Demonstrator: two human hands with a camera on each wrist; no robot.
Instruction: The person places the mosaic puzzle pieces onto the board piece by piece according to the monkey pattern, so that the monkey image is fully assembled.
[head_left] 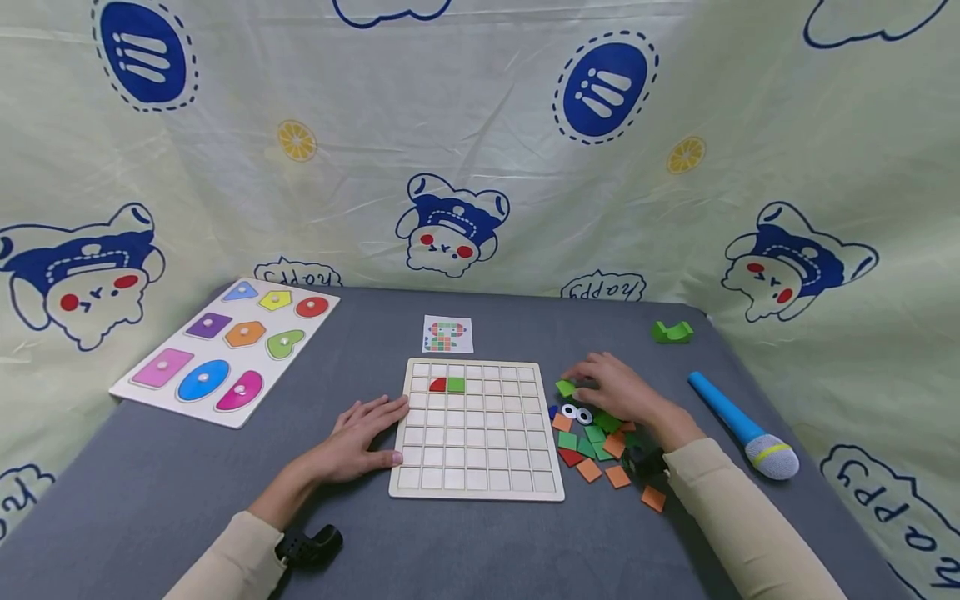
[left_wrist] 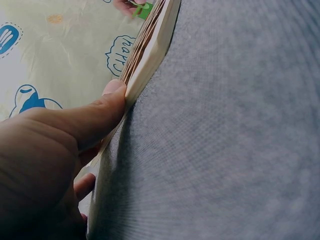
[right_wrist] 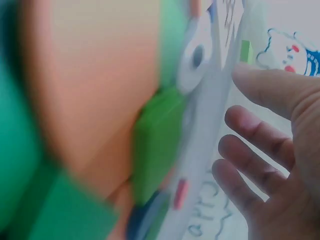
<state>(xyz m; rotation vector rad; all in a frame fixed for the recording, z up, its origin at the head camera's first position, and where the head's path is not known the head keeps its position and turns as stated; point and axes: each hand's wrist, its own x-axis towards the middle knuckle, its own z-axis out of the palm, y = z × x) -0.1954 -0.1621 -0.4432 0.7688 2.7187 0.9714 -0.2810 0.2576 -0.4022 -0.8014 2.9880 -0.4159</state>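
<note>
A pale grid board [head_left: 480,433] lies at the middle of the table, with a red quarter-round tile [head_left: 438,384] and a green square tile [head_left: 456,384] side by side in an upper row. My left hand [head_left: 360,440] rests against the board's left edge, thumb and fingers extended; the thumb [left_wrist: 112,97] touches the rim in the left wrist view. My right hand [head_left: 618,390] is over the loose tiles right of the board, its fingertips pinching a bright green tile [head_left: 566,388]. Under and near it lie several orange tiles [head_left: 588,471], green tiles [head_left: 567,441] and two googly eyes [head_left: 577,413].
A small picture card [head_left: 447,334] lies behind the board. A white shape-puzzle board [head_left: 225,350] occupies the left. At the right are a blue toy microphone [head_left: 742,425] and a green curved block [head_left: 672,332]. A printed cloth [head_left: 480,125] hangs along the back.
</note>
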